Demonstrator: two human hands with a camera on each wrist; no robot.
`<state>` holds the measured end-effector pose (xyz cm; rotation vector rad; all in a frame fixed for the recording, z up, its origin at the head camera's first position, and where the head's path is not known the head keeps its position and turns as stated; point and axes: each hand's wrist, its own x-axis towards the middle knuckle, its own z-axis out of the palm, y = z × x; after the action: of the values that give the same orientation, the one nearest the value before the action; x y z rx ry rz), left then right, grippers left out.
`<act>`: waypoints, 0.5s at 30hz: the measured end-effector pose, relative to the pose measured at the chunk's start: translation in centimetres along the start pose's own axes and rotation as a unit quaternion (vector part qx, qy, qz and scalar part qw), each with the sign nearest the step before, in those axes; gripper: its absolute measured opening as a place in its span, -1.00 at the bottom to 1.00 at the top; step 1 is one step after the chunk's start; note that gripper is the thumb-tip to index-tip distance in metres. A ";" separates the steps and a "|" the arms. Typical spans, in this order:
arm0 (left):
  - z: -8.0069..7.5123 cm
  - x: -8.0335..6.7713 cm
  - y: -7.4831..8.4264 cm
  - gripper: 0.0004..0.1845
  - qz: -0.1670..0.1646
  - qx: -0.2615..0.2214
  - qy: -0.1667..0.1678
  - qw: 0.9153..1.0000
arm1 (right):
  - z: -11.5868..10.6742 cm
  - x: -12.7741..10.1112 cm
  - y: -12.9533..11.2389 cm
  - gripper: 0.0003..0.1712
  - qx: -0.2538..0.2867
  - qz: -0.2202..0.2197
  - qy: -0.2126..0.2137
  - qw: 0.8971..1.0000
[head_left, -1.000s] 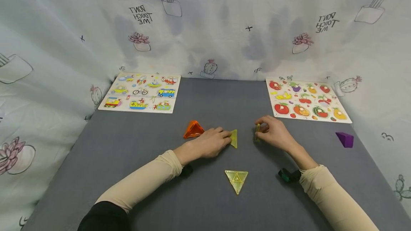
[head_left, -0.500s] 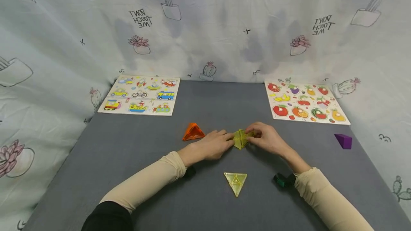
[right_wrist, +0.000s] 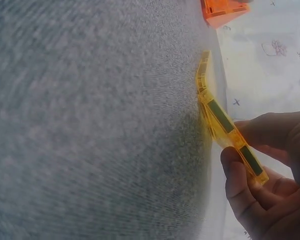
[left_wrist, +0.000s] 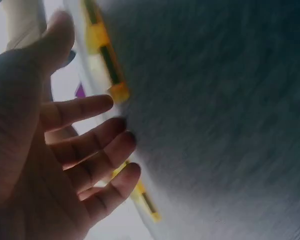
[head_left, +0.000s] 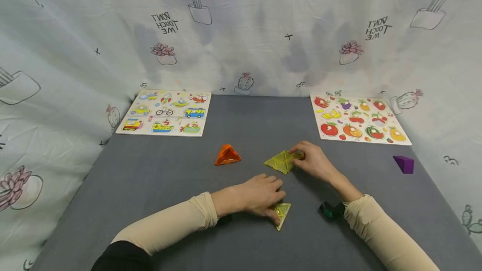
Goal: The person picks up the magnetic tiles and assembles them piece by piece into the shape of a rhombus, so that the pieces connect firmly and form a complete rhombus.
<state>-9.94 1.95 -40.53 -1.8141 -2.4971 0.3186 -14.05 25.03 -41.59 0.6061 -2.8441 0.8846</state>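
Note:
Two yellow see-through triangular magnetic tiles [head_left: 280, 162] lie edge to edge in the head view. My right hand [head_left: 314, 161] pinches the right one between thumb and fingers; in the right wrist view that tile [right_wrist: 221, 117] slants up from the table, while the other tile [right_wrist: 204, 67] meets its lower edge. Nearer to me, my left hand [head_left: 260, 195] hovers over a third yellow triangular tile [head_left: 283, 212] and partly covers it. The left wrist view has this tile [left_wrist: 102, 50] by the thumb and index finger, fingers spread and loosely bent, not gripping.
An orange triangular piece [head_left: 227, 155] stands left of the joined tiles. Far right is a purple wedge block [head_left: 405, 164]. Picture boards with vehicles [head_left: 164, 113] and fruit [head_left: 359, 120] lie at the back, before a printed curtain [head_left: 263, 32]. The table [head_left: 180, 154] is grey.
My right hand has brought its tile leftward against the other yellow tile. My left hand has let go of that tile and come nearer to me, over the third tile.

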 end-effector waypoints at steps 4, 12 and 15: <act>0.2 -0.1 0.2 -0.37 -0.015 -0.004 -0.007 1.000 | -0.3 0.0 0.2 -0.78 0.002 -0.001 -0.010 1.000; -0.3 -1.2 -2.7 -0.51 -0.137 -0.082 -0.049 0.986 | -1.8 0.0 1.5 -0.68 -0.009 -0.009 -0.028 1.000; -0.3 -1.4 -3.4 -0.59 -0.183 -0.052 -0.025 0.981 | -2.1 -0.1 1.8 -0.64 0.001 -0.017 -0.043 0.999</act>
<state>-12.67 -0.32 -39.51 -1.3455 -2.8581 0.2223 -14.71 27.63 -40.88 0.7059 -2.8988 0.8780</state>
